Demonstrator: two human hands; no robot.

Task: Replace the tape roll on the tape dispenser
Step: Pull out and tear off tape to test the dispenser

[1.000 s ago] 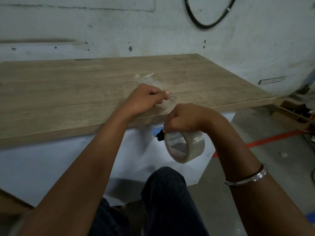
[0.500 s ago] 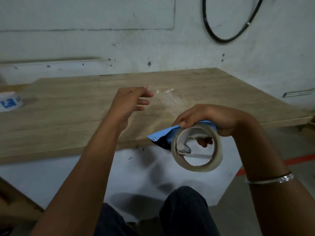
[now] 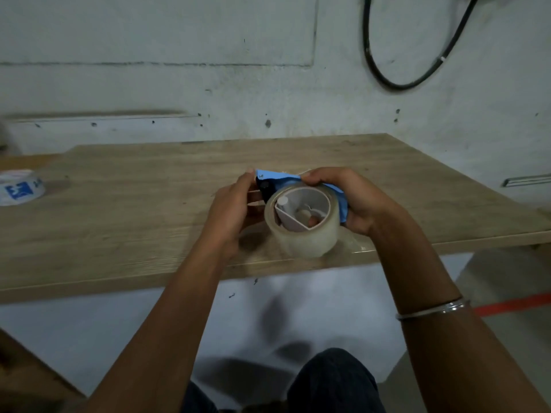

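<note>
Dispenser point(image 3: 298, 181): blue body with a black front end, held in the air just above the near part of the counter point(image 3: 149, 234); roll point(image 3: 304, 231): clear tape, already seated on the dispenser's white hub, its open face turned toward the camera; right hand point(image 3: 354, 201): clamped around the rear of the dispenser, thumb on top of the blue body, one fingertip showing through the hub from behind; left hand point(image 3: 229, 210): closed on the front of the dispenser, fingertips at the black end, just left of the roll; whether it pinches a loose end of tape cannot be told, the film being clear and the area blurred. Second roll point(image 3: 21, 187): white with a blue mark, resting on the counter far to the left of the dispenser, well apart from both hands. Step in hand, as judged: the roll is mounted, and the tape end is being led to the front; next move likely calls for drawing the free end forward, sticky side kept off the fingers, and laying it over the front edge so it holds there; risk: clear tape folding back onto itself.
</note>
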